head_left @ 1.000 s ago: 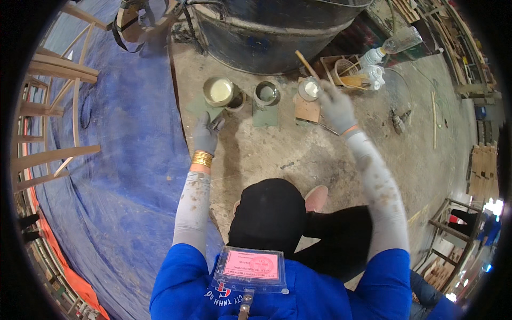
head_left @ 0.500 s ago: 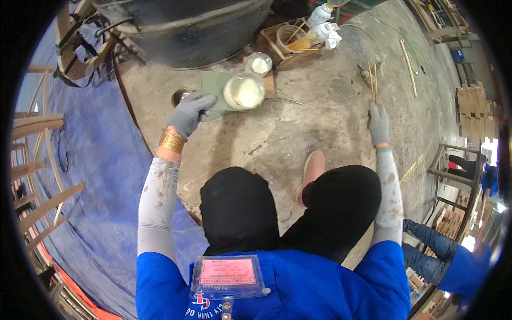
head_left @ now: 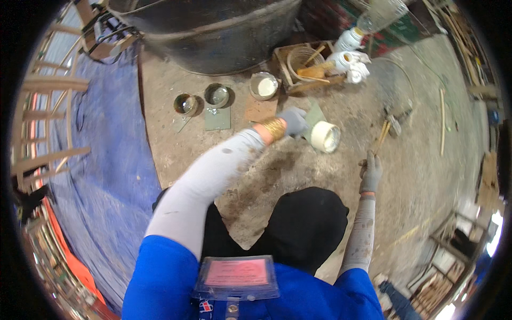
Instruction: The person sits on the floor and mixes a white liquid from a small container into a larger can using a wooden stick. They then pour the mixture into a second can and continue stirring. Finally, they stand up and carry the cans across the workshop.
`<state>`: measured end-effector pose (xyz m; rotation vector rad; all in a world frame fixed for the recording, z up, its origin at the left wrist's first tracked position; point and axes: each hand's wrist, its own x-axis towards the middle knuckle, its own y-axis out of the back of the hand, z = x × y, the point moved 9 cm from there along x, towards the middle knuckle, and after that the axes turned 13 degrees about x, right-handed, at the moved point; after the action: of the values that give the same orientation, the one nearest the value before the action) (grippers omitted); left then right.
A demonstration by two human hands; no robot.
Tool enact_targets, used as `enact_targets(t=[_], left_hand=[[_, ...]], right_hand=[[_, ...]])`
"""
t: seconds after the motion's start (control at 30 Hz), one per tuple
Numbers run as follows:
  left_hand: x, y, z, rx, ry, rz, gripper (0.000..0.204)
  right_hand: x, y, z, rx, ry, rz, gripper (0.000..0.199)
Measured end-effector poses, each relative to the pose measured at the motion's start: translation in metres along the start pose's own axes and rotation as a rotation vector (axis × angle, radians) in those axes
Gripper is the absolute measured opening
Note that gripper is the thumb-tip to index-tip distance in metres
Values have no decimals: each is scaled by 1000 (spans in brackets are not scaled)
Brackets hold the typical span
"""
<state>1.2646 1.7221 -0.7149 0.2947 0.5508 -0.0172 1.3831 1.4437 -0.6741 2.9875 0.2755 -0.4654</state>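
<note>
My left hand (head_left: 294,121), in a grey glove, reaches across to the right with its fingers closed at the edge of a green sheet (head_left: 316,113). A clear cup of white liquid (head_left: 324,137) is at the sheet's near end, looking tilted with its mouth to the right. Whether sheet and cup touch the floor I cannot tell. My right hand (head_left: 370,172), also gloved, is closed round the near ends of two thin wooden sticks (head_left: 382,134). Their far ends overlap a grey object (head_left: 394,126) whose kind is unclear.
Further left stand a cup of dark liquid (head_left: 185,104), a cup of grey liquid (head_left: 217,95) and another white-filled cup (head_left: 264,86). Behind are a big dark tub (head_left: 213,48) and a wooden crate (head_left: 285,74) with white bottles (head_left: 349,58). Blue sheeting (head_left: 106,176) covers the left floor.
My left hand has swung right with the green sheet and white-filled cup, uncovering the grey-filled cup behind. The view has shifted; my right hand still grips the sticks.
</note>
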Motion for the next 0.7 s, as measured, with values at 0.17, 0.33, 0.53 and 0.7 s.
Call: enact_targets(t=[0.17, 0.33, 0.53, 0.7], left_hand=[[54, -80, -7, -291, 17, 142, 27], [72, -122, -32, 557, 109, 145, 27], [50, -95, -43, 120, 351, 50, 35], [-9, -52, -78, -326, 388, 259, 28]], right_hand=[[54, -7, -34, 125, 136, -31, 15], [85, -41, -42, 176, 160, -170, 15], [183, -42, -9, 415, 199, -138, 33], [209, -116, -30, 456, 370, -115, 43]])
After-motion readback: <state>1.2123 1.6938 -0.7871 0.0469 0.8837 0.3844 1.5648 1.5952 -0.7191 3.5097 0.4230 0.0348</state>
